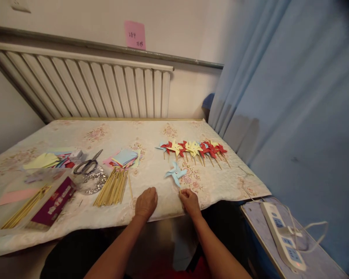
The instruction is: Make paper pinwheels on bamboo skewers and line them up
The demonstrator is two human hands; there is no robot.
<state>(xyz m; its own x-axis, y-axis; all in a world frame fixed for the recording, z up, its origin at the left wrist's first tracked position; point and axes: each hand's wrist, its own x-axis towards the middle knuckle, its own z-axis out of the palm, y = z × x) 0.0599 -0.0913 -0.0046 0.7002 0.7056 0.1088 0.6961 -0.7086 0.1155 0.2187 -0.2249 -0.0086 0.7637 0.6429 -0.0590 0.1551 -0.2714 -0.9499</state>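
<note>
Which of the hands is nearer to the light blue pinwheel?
Right. The right hand pinches the stick just below the light blue pinwheel. The left hand rests on the tablecloth further left, apart from it.

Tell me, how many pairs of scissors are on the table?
1. The scissors lie left of centre on the table, between the paper squares and the coloured scraps. Others may hide under the paper.

Right hand [190, 202] pinches the blue pinwheel [176, 173] stick.
</note>
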